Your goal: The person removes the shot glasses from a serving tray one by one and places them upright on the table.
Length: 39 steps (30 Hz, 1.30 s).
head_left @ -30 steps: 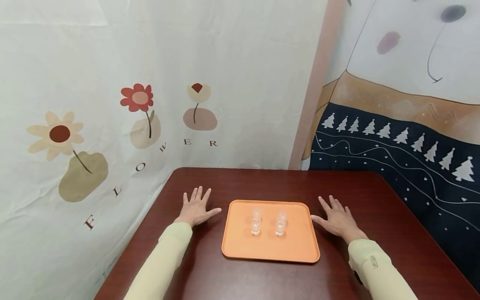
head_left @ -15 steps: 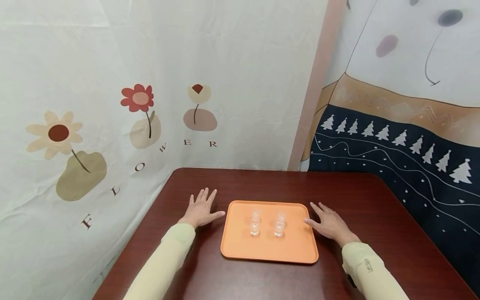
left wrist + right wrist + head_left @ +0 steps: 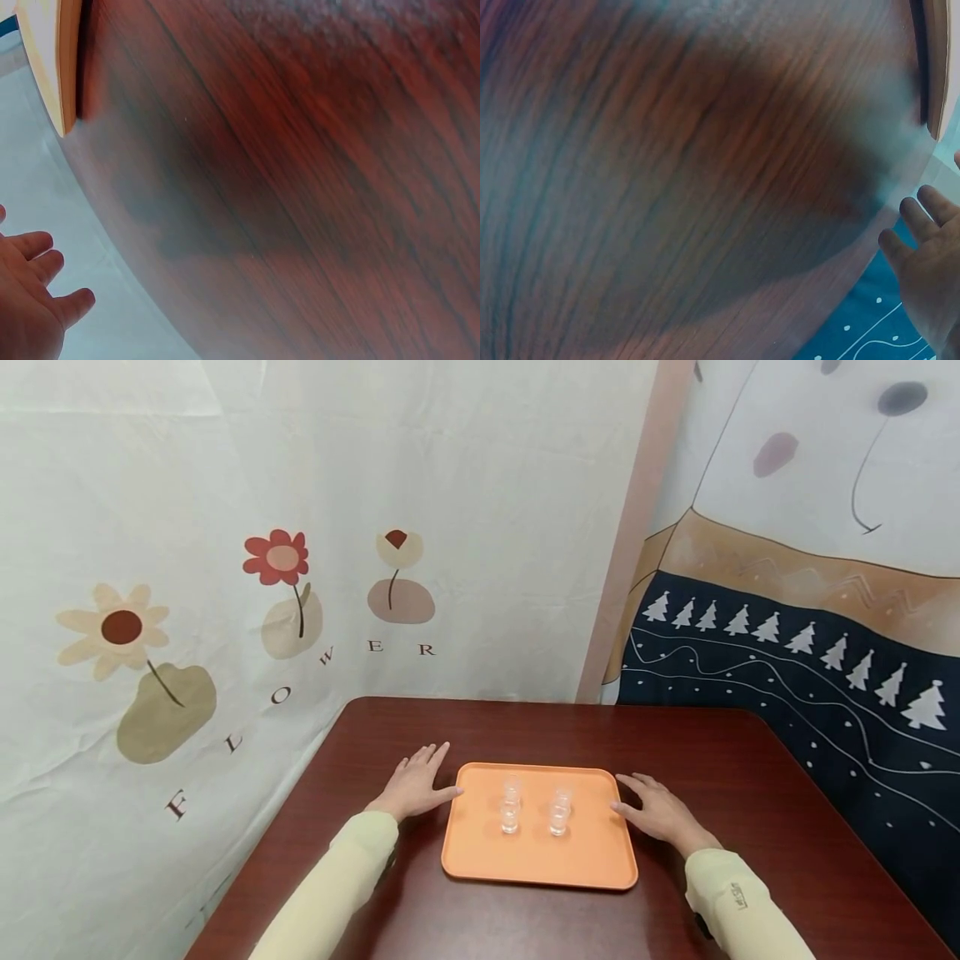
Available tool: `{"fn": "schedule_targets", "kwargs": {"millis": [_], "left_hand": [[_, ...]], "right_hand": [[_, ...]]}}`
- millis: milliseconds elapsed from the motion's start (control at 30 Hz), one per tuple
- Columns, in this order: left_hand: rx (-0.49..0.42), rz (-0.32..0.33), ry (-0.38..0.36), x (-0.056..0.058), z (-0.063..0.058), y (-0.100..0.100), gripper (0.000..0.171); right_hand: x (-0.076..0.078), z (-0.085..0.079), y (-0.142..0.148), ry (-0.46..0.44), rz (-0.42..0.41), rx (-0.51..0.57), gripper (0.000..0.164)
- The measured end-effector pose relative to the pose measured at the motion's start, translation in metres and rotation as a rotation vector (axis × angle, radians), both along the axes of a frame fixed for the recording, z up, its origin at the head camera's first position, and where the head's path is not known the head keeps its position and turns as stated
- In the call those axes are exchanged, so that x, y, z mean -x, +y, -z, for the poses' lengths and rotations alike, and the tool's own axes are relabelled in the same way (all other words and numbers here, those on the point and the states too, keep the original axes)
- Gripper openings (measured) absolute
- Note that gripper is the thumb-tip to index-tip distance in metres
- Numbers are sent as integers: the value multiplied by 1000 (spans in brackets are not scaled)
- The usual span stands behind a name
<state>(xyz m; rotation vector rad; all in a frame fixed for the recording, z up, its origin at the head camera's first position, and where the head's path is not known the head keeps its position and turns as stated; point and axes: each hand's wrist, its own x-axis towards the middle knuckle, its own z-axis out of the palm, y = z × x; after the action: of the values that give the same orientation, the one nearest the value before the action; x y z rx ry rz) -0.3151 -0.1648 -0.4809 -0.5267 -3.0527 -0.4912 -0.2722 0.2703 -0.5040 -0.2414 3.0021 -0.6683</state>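
Observation:
An orange rectangular tray [image 3: 536,868] lies on the table, bearing several small clear glasses [image 3: 558,820] in two short rows. My left hand [image 3: 411,785] is at the tray's left side, thumb tip right at the rim and fingers extended. On the opposite side my right hand [image 3: 660,810] has its thumb overlapping the right rim, the other fingers stretched along the outer edge. The left wrist view catches the spread left fingers and the tray's edge [image 3: 67,67]. In the right wrist view, part of the right hand [image 3: 930,255] shows with fingers loosely straight.
The dark red-brown wooden table [image 3: 570,735] extends around the tray on every side. Behind it hangs a white cloth [image 3: 487,527] printed with flowers and letters. A second cloth [image 3: 787,693] with white trees and dark blue hangs at the right.
Both hands have moved inward to the tray's sides, the left toward the right and the right toward the left. The fingers have drawn closer together. Tray and glasses stay in place.

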Motion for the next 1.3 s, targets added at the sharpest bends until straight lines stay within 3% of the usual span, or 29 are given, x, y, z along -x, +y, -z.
{"fn": "schedule_targets", "kwargs": {"millis": [700, 1300], "left_hand": [[-184, 62, -96, -20, 2, 19, 79], [-263, 173, -144, -30, 12, 33, 65]], "right_hand": [[-1, 5, 4, 19, -18, 54, 59], [0, 9, 10, 17, -57, 25, 55]]}}
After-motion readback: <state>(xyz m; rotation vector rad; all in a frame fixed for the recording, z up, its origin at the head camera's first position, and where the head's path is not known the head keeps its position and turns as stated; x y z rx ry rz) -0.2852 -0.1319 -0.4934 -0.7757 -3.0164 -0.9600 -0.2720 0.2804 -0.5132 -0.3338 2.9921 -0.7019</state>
